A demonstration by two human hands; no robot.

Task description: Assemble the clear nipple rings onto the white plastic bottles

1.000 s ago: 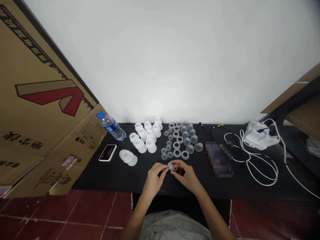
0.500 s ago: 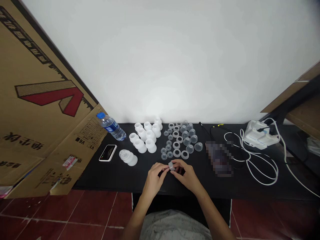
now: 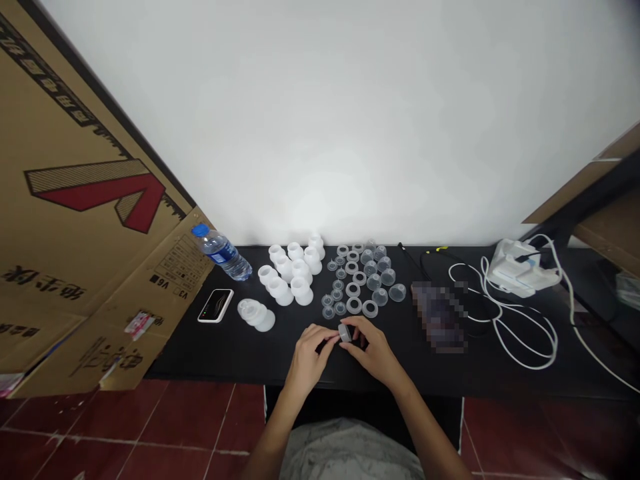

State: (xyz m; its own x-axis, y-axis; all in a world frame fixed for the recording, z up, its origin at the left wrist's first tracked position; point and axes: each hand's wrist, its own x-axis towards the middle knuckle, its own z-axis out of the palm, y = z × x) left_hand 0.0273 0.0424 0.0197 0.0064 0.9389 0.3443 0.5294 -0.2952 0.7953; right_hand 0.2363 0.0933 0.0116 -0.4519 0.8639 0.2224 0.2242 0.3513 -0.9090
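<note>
My left hand (image 3: pixel 311 355) and my right hand (image 3: pixel 374 349) meet above the near edge of a black table (image 3: pixel 210 353). Between their fingers they hold a small translucent plastic ring piece (image 3: pixel 345 333), partly hidden by my fingertips. Just beyond my hands lie rows of small clear domes (image 3: pixel 374 283), frosted rings (image 3: pixel 354 305) and tiny clear valve-like pieces (image 3: pixel 337 295). Further left stand several white frosted silicone funnel-shaped parts (image 3: pixel 293 273), with a short stack of similar parts (image 3: pixel 255 315) nearer my left hand.
A water bottle with a blue cap (image 3: pixel 223 255) lies at the back left, near a black phone-like device (image 3: pixel 215 305). Flattened cardboard (image 3: pixel 100 220) leans at the left. On the right are a pixelated object (image 3: pixel 439 317), a white charger (image 3: pixel 523 270) and looped white cable (image 3: pixel 525 333).
My hands stay together at nearly the same spot, still holding the small ring piece. The whole view has shifted slightly.
</note>
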